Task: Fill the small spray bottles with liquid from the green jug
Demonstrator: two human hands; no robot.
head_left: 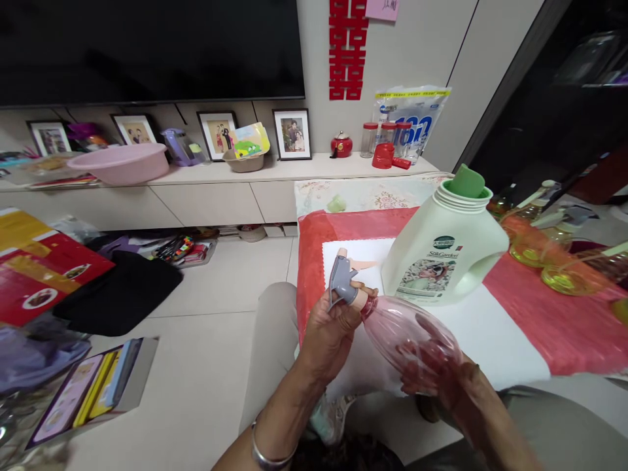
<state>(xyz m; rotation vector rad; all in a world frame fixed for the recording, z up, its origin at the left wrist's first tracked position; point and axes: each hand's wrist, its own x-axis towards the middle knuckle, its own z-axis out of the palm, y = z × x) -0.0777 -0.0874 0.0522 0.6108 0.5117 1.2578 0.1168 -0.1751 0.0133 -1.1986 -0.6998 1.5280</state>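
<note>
I see my two hands low in the middle, at the near edge of the table point(564, 327), which has a red cloth. My left hand point(330, 335) is closed around the grey sprayer head point(342, 282) of a pink bottle point(409, 337); the fingers wrap the neck where the head meets the bottle. A bracelet point(267, 451) is on this wrist. My right hand point(454, 386) holds the bottle from below, at its wide bottom end; I see the fingers through the clear pink plastic, curled against it. The bottle is tilted, almost lying, with the sprayer head up and to the left, and it is in the air above my lap and a white sheet point(490, 333) on the cloth.

Just behind the bottle a big white jug point(444, 252) stands on the white sheet. Its cap is off and something green sits in the open mouth. To the right of the jug there are clear bottles with yellow liquid point(534, 245), a bit blurred.

Further back a long low cabinet point(210, 196) stands by the wall, with a pink basin point(120, 162) and photo frames point(292, 134) on top.
</note>
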